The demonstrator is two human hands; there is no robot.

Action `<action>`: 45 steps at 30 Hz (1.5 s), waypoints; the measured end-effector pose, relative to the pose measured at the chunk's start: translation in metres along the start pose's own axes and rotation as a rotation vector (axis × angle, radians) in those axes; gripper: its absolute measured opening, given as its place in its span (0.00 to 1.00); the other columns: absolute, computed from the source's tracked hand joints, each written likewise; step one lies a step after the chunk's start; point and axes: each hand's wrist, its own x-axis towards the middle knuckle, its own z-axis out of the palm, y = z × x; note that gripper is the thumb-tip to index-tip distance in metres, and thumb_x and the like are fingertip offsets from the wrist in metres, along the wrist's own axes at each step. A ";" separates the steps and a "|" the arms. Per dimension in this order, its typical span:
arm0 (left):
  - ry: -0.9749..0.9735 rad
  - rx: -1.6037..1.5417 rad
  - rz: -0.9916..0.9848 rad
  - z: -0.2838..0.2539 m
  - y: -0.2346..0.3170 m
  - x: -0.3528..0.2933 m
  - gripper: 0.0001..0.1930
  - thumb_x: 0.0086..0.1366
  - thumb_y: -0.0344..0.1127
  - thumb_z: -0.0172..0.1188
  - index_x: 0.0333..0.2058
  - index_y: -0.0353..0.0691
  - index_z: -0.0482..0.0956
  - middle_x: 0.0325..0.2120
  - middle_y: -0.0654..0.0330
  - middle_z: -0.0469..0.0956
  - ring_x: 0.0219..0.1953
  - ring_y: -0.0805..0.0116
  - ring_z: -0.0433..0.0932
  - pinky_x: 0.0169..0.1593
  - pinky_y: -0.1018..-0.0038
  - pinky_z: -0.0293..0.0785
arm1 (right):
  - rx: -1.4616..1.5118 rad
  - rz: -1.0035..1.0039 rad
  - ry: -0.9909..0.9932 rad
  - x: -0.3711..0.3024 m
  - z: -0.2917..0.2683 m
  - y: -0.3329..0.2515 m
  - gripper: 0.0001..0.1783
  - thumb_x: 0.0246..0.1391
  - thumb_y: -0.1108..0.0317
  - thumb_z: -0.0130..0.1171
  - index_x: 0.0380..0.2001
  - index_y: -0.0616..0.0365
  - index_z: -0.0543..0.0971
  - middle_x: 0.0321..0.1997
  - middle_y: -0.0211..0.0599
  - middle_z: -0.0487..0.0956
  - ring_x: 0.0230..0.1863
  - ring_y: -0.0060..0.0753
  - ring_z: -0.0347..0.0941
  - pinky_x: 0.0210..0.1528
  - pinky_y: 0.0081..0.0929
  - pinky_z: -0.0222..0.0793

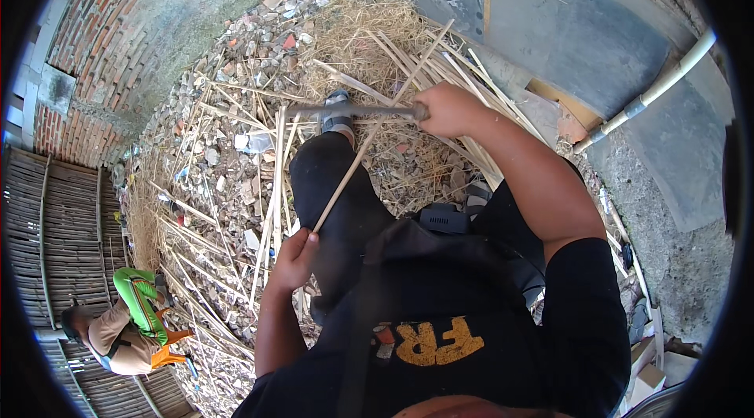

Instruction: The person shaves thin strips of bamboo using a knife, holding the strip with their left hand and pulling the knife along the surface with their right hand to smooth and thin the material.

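Observation:
My left hand (295, 259) is closed round the near end of a long, thin bamboo strip (345, 177). The strip slants up and away to the right, over my bent leg (334, 182). In my right hand (449, 110) is the handle of a long-bladed knife (357, 111), probably a machete. Its dark blade points left, blurred by motion, and crosses the strip; whether the two touch I cannot tell. Just under the blade, my sandalled foot (337, 113) rests on the rubble.
Split bamboo strips (276, 182) lie to the left, and more are heaped beyond my right hand. A pile of shavings (361, 29) sits ahead on rubble. At lower left a person (126, 332) sits on an orange stool (169, 354). Grey panels (573, 25) and a white pipe (660, 88) stand at right.

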 end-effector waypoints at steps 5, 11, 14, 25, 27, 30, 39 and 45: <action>-0.002 0.022 -0.014 0.001 0.003 0.000 0.17 0.78 0.41 0.49 0.29 0.38 0.70 0.22 0.71 0.66 0.27 0.83 0.62 0.30 0.78 0.62 | -0.101 -0.040 -0.001 0.000 -0.004 -0.005 0.10 0.45 0.65 0.63 0.33 0.53 0.83 0.32 0.43 0.83 0.37 0.47 0.80 0.39 0.44 0.74; 0.016 0.067 0.031 0.003 0.005 0.000 0.17 0.78 0.40 0.49 0.29 0.38 0.70 0.21 0.71 0.66 0.27 0.82 0.62 0.29 0.77 0.62 | -0.026 0.035 0.173 0.014 -0.004 0.040 0.12 0.45 0.64 0.62 0.34 0.56 0.82 0.32 0.47 0.82 0.38 0.52 0.79 0.41 0.46 0.73; 0.014 0.057 0.039 0.001 0.004 -0.001 0.17 0.78 0.40 0.49 0.29 0.38 0.70 0.21 0.71 0.66 0.27 0.82 0.62 0.29 0.77 0.62 | -0.002 0.053 0.181 0.006 -0.009 0.031 0.12 0.45 0.64 0.62 0.34 0.56 0.82 0.31 0.47 0.82 0.37 0.52 0.79 0.41 0.45 0.74; -0.004 0.035 0.004 0.001 0.001 0.001 0.16 0.78 0.40 0.49 0.29 0.39 0.69 0.21 0.72 0.65 0.27 0.83 0.61 0.29 0.78 0.61 | -0.154 -0.042 0.013 0.001 -0.007 0.000 0.10 0.44 0.66 0.64 0.34 0.51 0.83 0.31 0.42 0.82 0.37 0.46 0.81 0.39 0.45 0.75; 0.001 -0.016 -0.017 0.002 0.003 0.000 0.16 0.78 0.40 0.49 0.29 0.38 0.70 0.22 0.72 0.66 0.27 0.83 0.62 0.29 0.78 0.61 | -0.124 -0.034 0.020 0.005 -0.006 0.015 0.10 0.44 0.66 0.64 0.33 0.51 0.83 0.30 0.41 0.82 0.37 0.46 0.81 0.39 0.45 0.75; 0.002 -0.030 -0.040 0.002 -0.001 0.001 0.16 0.78 0.40 0.49 0.30 0.38 0.70 0.22 0.72 0.66 0.27 0.83 0.63 0.30 0.79 0.62 | 0.032 0.004 0.108 0.005 -0.006 0.026 0.08 0.43 0.66 0.63 0.28 0.56 0.80 0.24 0.45 0.79 0.30 0.51 0.79 0.35 0.46 0.72; 0.002 0.001 -0.028 0.001 0.005 -0.002 0.16 0.78 0.40 0.49 0.31 0.38 0.71 0.22 0.71 0.68 0.28 0.83 0.64 0.31 0.78 0.64 | -0.098 -0.027 0.089 -0.006 -0.011 -0.002 0.10 0.43 0.65 0.63 0.30 0.56 0.80 0.27 0.46 0.80 0.35 0.51 0.80 0.37 0.46 0.73; -0.037 -0.046 -0.040 -0.001 0.003 0.003 0.16 0.78 0.42 0.49 0.31 0.39 0.72 0.22 0.71 0.67 0.27 0.82 0.63 0.31 0.78 0.63 | -0.023 0.018 0.032 0.008 -0.005 0.031 0.11 0.43 0.64 0.65 0.29 0.56 0.80 0.29 0.46 0.81 0.34 0.50 0.79 0.37 0.44 0.73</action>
